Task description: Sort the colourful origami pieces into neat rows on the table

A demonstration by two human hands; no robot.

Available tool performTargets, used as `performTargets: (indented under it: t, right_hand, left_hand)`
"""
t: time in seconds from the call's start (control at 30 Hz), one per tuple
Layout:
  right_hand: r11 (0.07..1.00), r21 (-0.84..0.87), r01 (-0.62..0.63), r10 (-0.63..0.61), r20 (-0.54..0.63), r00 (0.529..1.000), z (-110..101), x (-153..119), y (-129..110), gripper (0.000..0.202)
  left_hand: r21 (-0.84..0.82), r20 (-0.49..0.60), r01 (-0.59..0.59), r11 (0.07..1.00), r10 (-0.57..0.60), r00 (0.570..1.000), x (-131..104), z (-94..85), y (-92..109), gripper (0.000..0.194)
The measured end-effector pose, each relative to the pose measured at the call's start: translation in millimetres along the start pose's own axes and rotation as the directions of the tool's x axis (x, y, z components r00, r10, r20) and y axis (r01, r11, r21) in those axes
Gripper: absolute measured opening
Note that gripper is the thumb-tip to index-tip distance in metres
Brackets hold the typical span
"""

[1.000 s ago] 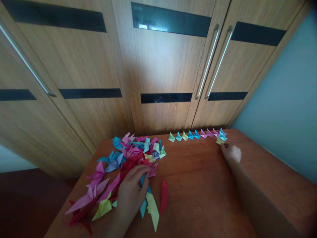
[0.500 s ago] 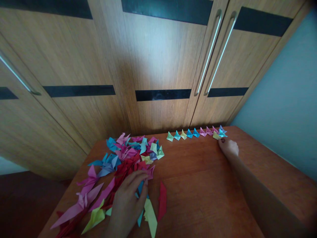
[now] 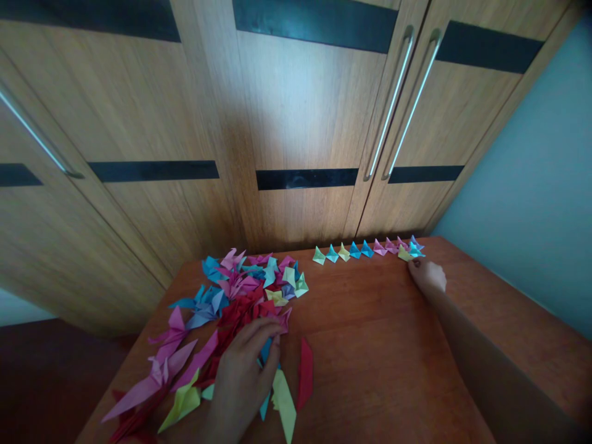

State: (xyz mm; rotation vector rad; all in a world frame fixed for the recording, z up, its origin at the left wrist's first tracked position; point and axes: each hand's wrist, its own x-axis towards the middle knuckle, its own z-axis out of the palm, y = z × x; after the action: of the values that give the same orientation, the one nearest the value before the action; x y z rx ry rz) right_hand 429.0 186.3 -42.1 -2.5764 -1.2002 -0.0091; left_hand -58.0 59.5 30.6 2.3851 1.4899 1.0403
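Note:
A heap of folded paper pieces (image 3: 240, 308) in red, pink, blue and green covers the left part of the wooden table (image 3: 370, 345). My left hand (image 3: 247, 370) rests over the heap's near edge, its fingers curved together at a pink piece (image 3: 285, 320). Along the back edge runs a row of small folded pieces (image 3: 354, 250), green, blue, yellow and pink. At the row's right end my right hand (image 3: 428, 275) is closed on a yellow-green piece (image 3: 404, 254), beside a light blue one (image 3: 415, 250).
Wooden cabinet doors (image 3: 305, 111) with metal handles stand directly behind the table. A red strip (image 3: 305, 373) and a pale green strip (image 3: 283, 404) lie right of my left hand. A blue wall (image 3: 531, 185) borders the right side.
The view has shifted slightly. Both hands keep practically the same places against the table and the paper pieces.

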Motion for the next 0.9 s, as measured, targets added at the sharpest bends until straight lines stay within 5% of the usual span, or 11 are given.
performTargets:
  t: [0.9]
  right_hand:
    - [0.992, 0.126, -0.025, 0.038, -0.104, 0.994, -4.6, -14.4, 1.3, 0.041]
  left_hand:
    - [-0.002, 0.055, 0.023, 1.0, -0.023, 0.998, 2.8, -1.0, 0.5, 0.018]
